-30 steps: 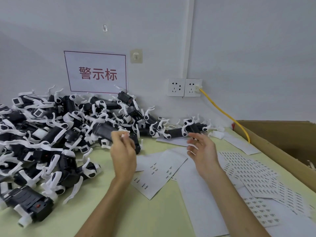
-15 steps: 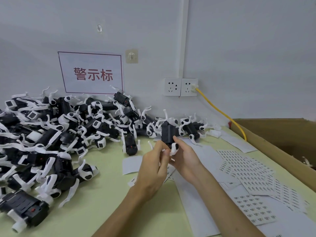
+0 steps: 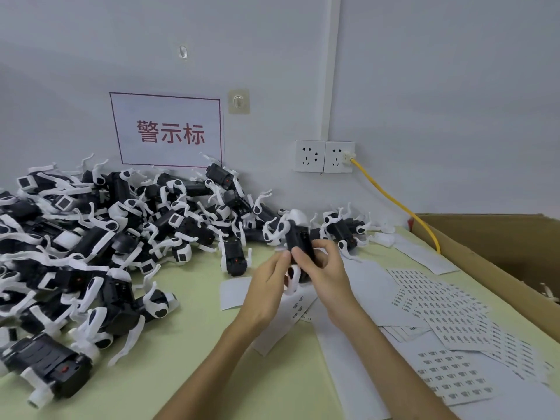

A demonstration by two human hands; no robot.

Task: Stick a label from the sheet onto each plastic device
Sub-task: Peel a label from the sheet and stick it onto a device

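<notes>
- The device (image 3: 298,239) is off the table (image 3: 197,374), held up in both hands dead centre in front of the person, just by the right end of the big pile (image 3: 106,237).
- Long axis runs roughly upright, tipped a bit away: white end on top, black body down into the hands.
- Right hand (image 3: 328,277): fingers curled round the lower body from the right side, doing most of the holding.
- Left hand (image 3: 268,286): thumb & fingertips closed onto the device's left edge, about mid-body. Can't tell if there's a label under them, too small to see.
- Hands are together, nearly touching, both clamped on the same device.
- Label sheets (image 3: 439,301) are spread flat on the table to the right, so nearer the right hand; one part-used sheet lies right below the hands.
- My guess: the label's being pressed on about now. If not, the right hand has the shorter reach to a sheet, but it's carrying the device, so the grip would need swapping first.
- Cardboard box (image 3: 500,247) is at the far right edge.
</notes>
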